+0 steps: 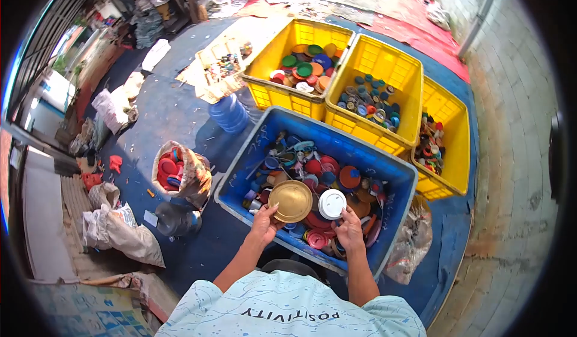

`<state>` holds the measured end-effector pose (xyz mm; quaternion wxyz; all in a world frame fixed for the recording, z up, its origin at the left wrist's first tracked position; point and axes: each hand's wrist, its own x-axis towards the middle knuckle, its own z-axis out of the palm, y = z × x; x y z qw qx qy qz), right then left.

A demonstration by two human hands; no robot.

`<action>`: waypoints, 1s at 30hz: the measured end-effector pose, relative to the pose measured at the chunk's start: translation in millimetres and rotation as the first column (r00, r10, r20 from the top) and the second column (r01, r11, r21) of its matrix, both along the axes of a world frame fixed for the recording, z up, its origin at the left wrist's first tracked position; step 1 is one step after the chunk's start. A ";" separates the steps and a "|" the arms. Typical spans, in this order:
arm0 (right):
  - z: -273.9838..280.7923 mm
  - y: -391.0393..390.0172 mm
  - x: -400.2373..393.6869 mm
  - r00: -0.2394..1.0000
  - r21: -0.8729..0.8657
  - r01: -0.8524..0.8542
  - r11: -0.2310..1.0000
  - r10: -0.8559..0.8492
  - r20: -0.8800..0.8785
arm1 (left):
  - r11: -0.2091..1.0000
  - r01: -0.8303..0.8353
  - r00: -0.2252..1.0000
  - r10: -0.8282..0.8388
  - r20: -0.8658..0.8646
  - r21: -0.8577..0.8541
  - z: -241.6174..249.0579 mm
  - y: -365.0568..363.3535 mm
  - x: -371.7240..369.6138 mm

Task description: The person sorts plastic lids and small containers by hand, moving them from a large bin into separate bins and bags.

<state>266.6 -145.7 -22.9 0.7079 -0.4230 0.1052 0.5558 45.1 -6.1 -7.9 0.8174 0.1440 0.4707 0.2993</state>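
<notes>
Nearer than the left hand (265,224), a black rounded object (291,265) is partly hidden by a pale blue printed shirt (282,295). Beyond that hand, multicoloured pieces (227,62) in a beige box (222,89) seem too tiny to be identified.

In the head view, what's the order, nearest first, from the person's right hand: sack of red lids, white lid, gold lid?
1. White lid: held in the right hand.
2. Gold lid: leftward, in the left hand.
3. Sack of red lids: left of the blue bin.
</notes>
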 end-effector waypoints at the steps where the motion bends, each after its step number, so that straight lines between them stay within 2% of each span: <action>1: -5.0 3.7 -1.6 0.999 0.027 -0.052 0.998 0.053 -0.012 | 1.000 -0.025 1.000 0.025 0.016 0.010 11.2 -1.2 -8.5; 6: 1.5 41.9 -36.6 0.988 0.025 -0.153 0.988 0.153 0.012 | 0.990 -0.137 0.991 0.137 -0.003 -0.026 28.6 1.1 -62.1; 11: -1.1 89.2 -91.6 0.976 0.135 -0.216 0.967 0.213 0.034 | 0.986 -0.162 0.977 0.165 0.135 -0.030 10.2 35.0 -129.1; 14: 12.0 128.5 -152.1 0.973 0.091 -0.226 0.970 0.219 0.076 | 0.975 -0.214 0.963 0.221 0.156 -0.060 18.6 62.4 -179.9; 15: 19.0 144.2 -173.2 0.951 0.097 -0.299 0.949 0.287 0.117 | 0.976 -0.209 0.957 0.216 0.194 -0.056 23.5 72.6 -200.9; 18: 33.9 190.8 -253.8 0.966 0.001 -0.231 0.973 0.229 0.124 | 0.974 -0.218 0.965 0.225 0.136 -0.063 15.3 103.1 -271.5; 19: 19.0 206.7 -271.2 0.958 0.024 -0.268 0.963 0.264 0.111 | 0.966 -0.255 0.958 0.259 0.126 -0.043 13.0 110.6 -294.6; 22: 16.7 243.7 -321.6 0.924 -0.134 -0.205 0.970 0.237 0.299 | 0.939 -0.343 0.937 0.342 0.075 -0.004 7.9 138.3 -359.7; 24: 21.7 268.5 -341.6 0.923 -0.094 -0.254 0.963 0.270 0.275 | 0.914 -0.406 0.910 0.405 0.090 -0.006 -5.6 158.9 -394.1; 27: 31.7 294.0 -356.7 0.921 -0.104 -0.276 0.955 0.294 0.254 | 0.896 -0.442 0.887 0.444 0.131 -0.046 -14.5 186.7 -418.2; 30: 31.9 319.5 -363.4 0.923 -0.107 -0.282 0.953 0.300 0.243 | 0.894 -0.438 0.878 0.447 0.169 -0.093 -19.6 217.0 -412.4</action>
